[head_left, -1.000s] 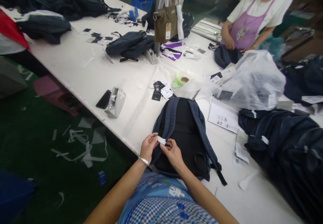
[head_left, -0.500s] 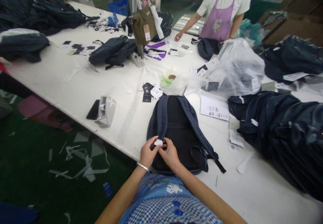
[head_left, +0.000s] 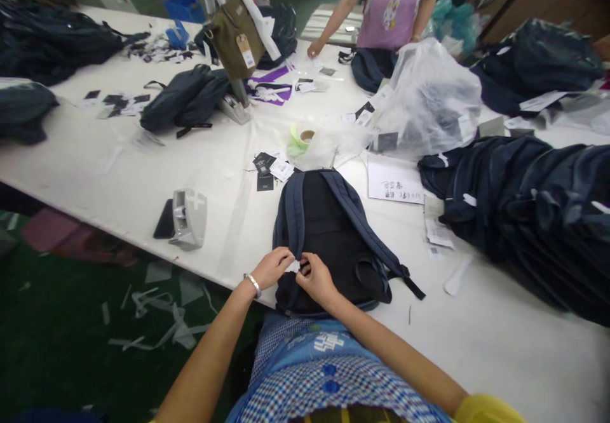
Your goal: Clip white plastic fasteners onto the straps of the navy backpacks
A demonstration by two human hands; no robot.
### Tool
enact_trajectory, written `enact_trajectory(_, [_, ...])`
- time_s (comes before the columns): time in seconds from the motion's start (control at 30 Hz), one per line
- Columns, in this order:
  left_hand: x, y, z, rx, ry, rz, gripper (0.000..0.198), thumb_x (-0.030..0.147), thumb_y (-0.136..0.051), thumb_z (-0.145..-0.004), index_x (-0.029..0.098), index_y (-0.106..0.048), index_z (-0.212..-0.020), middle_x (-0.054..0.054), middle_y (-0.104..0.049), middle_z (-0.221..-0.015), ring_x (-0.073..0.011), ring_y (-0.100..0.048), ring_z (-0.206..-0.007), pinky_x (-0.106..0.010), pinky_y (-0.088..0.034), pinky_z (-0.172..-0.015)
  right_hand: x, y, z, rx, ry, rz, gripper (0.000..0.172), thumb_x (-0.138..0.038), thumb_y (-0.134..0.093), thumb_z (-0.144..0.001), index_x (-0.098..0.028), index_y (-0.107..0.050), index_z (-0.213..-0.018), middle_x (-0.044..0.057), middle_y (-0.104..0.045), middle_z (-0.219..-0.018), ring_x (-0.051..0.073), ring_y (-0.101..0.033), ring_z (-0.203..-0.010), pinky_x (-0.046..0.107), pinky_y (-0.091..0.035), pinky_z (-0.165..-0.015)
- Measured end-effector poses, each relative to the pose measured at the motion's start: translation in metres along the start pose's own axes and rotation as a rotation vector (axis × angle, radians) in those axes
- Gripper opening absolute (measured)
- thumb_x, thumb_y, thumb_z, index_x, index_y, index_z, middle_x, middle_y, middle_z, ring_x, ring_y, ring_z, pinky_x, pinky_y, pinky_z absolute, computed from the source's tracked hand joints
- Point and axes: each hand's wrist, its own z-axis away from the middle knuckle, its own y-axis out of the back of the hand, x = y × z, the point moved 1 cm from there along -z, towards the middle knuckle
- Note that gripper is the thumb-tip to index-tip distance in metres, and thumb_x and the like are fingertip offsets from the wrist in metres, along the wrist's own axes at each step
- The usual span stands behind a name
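left hand [head_left: 272, 268] and right hand [head_left: 318, 278] both pinching small white tag [head_left: 295, 267], tag against left strap of navy backpack [head_left: 333, 232], backpack straps-up at white table [head_left: 119, 169] near edge, grey dispenser [head_left: 189, 218] at backpack's 9 o'clock

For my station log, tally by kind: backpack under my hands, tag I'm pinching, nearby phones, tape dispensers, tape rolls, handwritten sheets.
Navy fabric backpack, black back panel: 1
Small white paper tag between left hand and right hand: 1
Flat black phone: 1
Grey plastic tape dispenser: 1
Green tape roll: 1
White handwritten paper sheet: 1
Total: 6
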Motion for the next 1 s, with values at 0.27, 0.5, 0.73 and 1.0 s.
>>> enact_trajectory(0.27, [-0.004,-0.003,-0.006,-0.072,0.110,0.214,0.034,0.045,-0.042,-0.089,0.018,-0.054,-0.071,0.001,-0.051,-0.072,-0.0143,-0.048,-0.071,-0.026,-0.040,-0.067,0.010,-0.003,-0.001,-0.065,-0.130,-0.268,0.035,-0.014,-0.059,-0.069,-0.018,-0.054,-0.103,0.004,-0.061,-0.094,0.011,-0.061,-0.068,0.023,-0.052,-0.057])
enact_trajectory(0.5, [-0.016,-0.019,0.001,-0.050,0.213,0.597,0.037,0.052,-0.049,-0.085,0.017,-0.048,-0.073,0.005,-0.040,-0.064,-0.0098,-0.037,-0.058,-0.022,-0.032,-0.053,0.006,-0.006,-0.003,-0.115,-0.219,-0.472,0.031,-0.016,-0.056,-0.071,-0.019,-0.054,-0.102,0.001,-0.060,-0.090,0.010,-0.060,-0.063,0.020,-0.052,-0.048])
enact_trajectory(0.73, [-0.019,-0.022,0.001,0.088,0.267,0.480,0.035,0.051,-0.050,-0.084,0.018,-0.058,-0.080,-0.001,-0.058,-0.075,-0.0155,-0.055,-0.073,-0.026,-0.046,-0.064,-0.002,0.001,0.001,-0.006,-0.017,-0.130,0.040,-0.008,-0.055,-0.072,-0.020,-0.050,-0.110,0.002,-0.059,-0.095,0.009,-0.057,-0.064,0.022,-0.050,-0.061])
enact_trajectory(1.0, [0.003,-0.045,0.034,0.519,0.240,0.447,0.030,0.041,-0.049,-0.088,0.020,-0.053,-0.110,-0.011,-0.052,-0.133,-0.0212,-0.052,-0.120,-0.037,-0.042,-0.102,-0.018,0.017,-0.004,-0.073,0.191,0.076,0.038,-0.010,-0.053,-0.082,-0.025,-0.051,-0.117,0.003,-0.052,-0.103,0.009,-0.052,-0.067,0.023,-0.046,-0.068])
